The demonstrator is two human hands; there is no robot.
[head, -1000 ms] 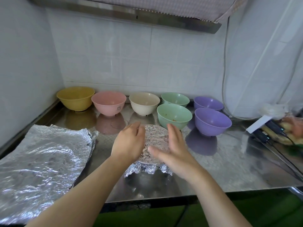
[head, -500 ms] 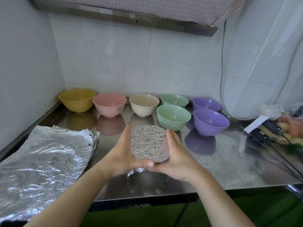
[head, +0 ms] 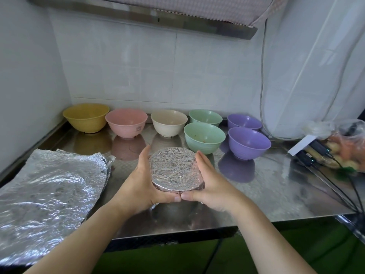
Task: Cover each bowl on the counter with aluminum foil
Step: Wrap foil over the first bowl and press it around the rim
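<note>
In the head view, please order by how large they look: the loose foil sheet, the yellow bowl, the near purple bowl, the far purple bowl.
1. Loose foil sheet, by far.
2. Yellow bowl and near purple bowl: look alike, unranked.
3. Far purple bowl, partly hidden and farther away, so its real size is unsure.

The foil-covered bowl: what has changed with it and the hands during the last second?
Both hands, left hand and right hand, closed around the foil-covered bowl, pressing the loose foil skirt down against its sides; thumbs now meet in front. The seven uncovered bowls and the foil sheets stayed put.
</note>
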